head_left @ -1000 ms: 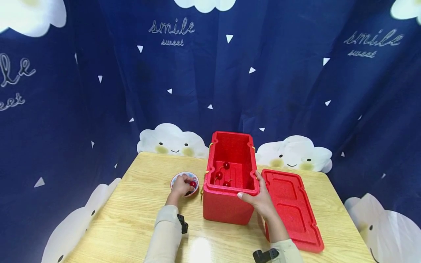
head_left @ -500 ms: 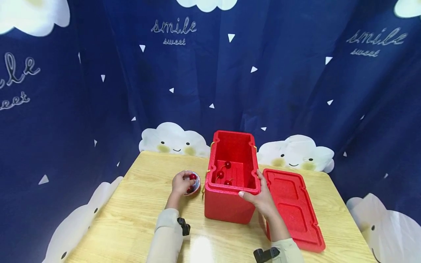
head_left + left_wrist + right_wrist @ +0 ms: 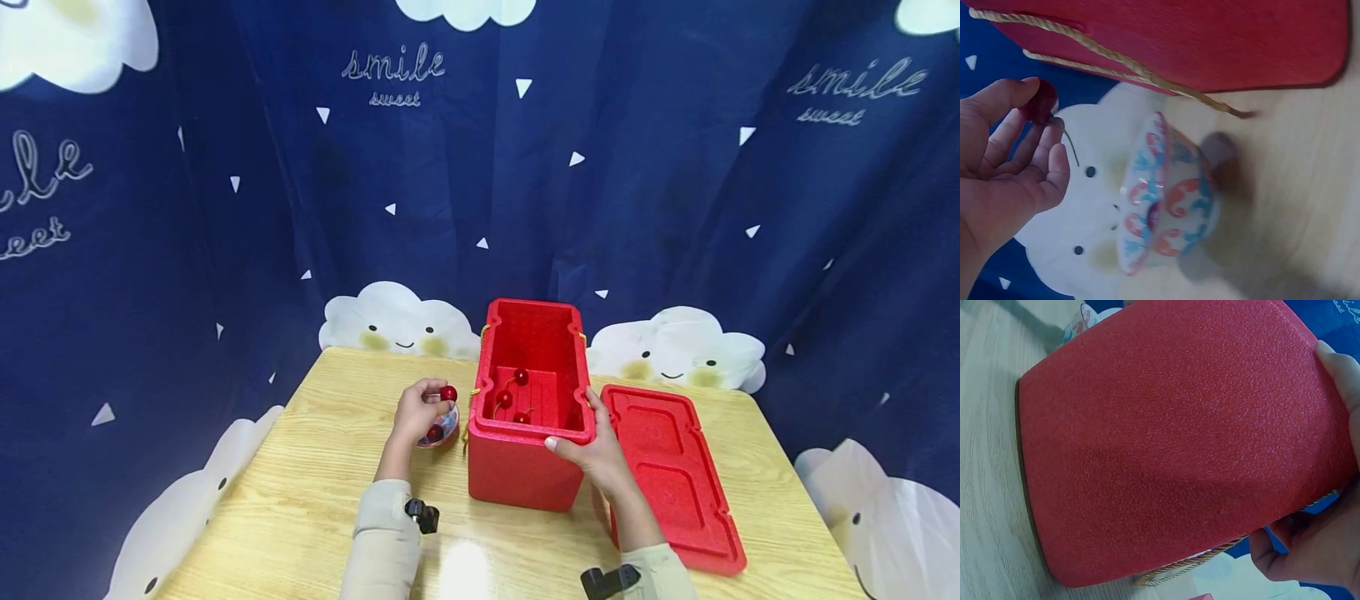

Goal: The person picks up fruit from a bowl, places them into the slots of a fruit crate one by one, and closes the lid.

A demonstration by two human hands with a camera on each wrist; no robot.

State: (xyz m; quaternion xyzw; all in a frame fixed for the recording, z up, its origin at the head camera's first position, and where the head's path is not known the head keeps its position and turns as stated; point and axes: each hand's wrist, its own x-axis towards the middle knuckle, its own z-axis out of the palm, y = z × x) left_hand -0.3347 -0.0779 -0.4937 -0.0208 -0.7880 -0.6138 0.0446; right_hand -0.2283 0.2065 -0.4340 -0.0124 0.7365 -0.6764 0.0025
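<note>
- Covering your forearms, nearest, are pale matte cloth sleeves, each with a small black device at the wrist.
- Beneath lies the bench, pale wood with long streaky grain.
- On your right a flat red lid rests on it, oblong, with two recessed panels and notched edges.
- Beside that stands the red box, deep, open-topped, pebbly-skinned, twisted golden cord along its side.
- Your right hand grips the box's near right corner.
- Left of the box sits a flared, glossy bowl painted in blue and orange swirls, a dark red cherry inside.
- Your left hand pinches a round, shiny cherry, thin-stemmed, above the bowl's rim and apart from it.
- Three more cherries lie on the box's ribbed floor.
- Behind hangs a softly creased navy curtain with white clouds.
</note>
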